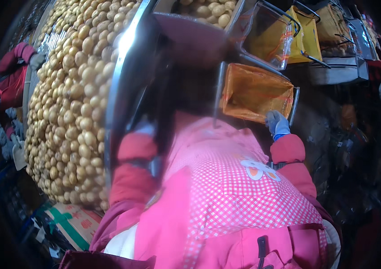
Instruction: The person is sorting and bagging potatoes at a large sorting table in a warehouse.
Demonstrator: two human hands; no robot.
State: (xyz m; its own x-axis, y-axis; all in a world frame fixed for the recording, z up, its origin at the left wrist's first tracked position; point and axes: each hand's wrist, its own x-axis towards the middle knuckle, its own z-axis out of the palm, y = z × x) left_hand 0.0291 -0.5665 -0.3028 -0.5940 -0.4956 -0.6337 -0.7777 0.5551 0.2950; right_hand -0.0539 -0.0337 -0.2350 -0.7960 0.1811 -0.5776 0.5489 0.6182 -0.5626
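Note:
My right hand point(277, 123), in a grey and white work glove, grips the near rim of an orange plastic bag point(244, 87). The bag hangs wide open on a metal frame point(294, 107), and its inside is partly in shadow. My left hand point(145, 128) is a pale blur low beside the metal edge point(115, 70) of the sorting table; its fingers cannot be made out. To my left, a broad mass of potatoes point(73, 111) covers that table.
Ahead, a container holds more potatoes point(215, 13). A clear plastic bag point(264, 37) and a yellow bag point(303, 37) hang on racks at the upper right. Across the table a gloved co-worker's hand point(37, 61) touches its far edge. A taped carton point(73, 225) lies lower left.

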